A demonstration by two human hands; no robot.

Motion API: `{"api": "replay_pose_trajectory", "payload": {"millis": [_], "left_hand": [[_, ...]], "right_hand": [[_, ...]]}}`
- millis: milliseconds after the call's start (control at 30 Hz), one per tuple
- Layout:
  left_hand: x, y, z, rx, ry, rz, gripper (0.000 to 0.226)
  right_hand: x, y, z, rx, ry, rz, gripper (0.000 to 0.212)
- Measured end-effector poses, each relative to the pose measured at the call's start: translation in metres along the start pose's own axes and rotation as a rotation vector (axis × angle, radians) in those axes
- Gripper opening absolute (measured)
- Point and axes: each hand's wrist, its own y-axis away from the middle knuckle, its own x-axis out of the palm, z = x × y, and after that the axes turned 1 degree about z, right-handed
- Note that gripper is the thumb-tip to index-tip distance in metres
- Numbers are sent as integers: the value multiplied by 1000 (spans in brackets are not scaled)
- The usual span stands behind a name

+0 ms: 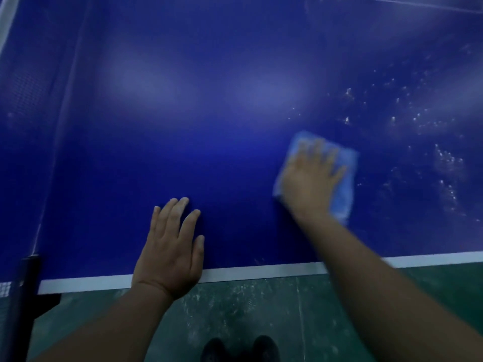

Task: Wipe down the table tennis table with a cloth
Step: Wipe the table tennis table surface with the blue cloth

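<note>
Table [235, 158] blue, droplets right | floor [248, 309] green | hands: left [170, 246] flat; right [311, 178] flat on cloth [342, 194]

Right hand [312, 178]: motion-blurred; finger outlines were smeared and fingertips could not be separated cleanly.
Light blue folded cloth [342, 194]: blurred; its middle was hidden under the right hand, and fabric texture was unreadable.
Right forearm: blurred along its length and cut off by the lower right edge.
Left forearm: cut off by the bottom edge.
Dark blue table tennis table top [209, 152]: cut off at the top, left and right edges.
Black net post [27, 288]: cut off at the left and bottom edges.
White-banded net [5, 30]: only a corner strip was visible at upper left.
Black shoes [240, 348]: dark, cut off by the bottom edge; details indistinct.
White specks on the table top [418, 121]: too small and blurred to identify.
</note>
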Motion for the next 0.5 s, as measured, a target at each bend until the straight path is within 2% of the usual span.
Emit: {"api": "replay_pose_trajectory", "payload": {"millis": [67,100,133,200,233,300,367,400,433,500], "left_hand": [[0,-1,-1,6,-10,-8,55],[1,-1,-1,11,-12,-13,55],[1,-1,-1,15,-14,-16,55],[2,-1,0,15,-14,-18,56],[3,-1,0,15,-10,-17,56],[3,-1,0,9,3,-11,56],[3,-1,0,6,14,-7,57],[3,-1,0,5,21,-9,57],[3,-1,0,4,25,-12,57],[2,0,0,2,28,-9,58]], "right_hand": [[13,48,36,-417,18,48,57],[14,59,34,-550,26,71,56],[10,57,18,-579,17,93,54],[2,38,-44,-422,121,87,55],[-4,26,-83,-259,163,87,56],[-25,6,-145,173,50,60,56],[-37,1,-153,445,-46,34,55],[-34,5,-137,464,-34,13,54],[-28,13,-114,382,-1,10,54],[-13,47,-61,-3,32,15,55]]}}
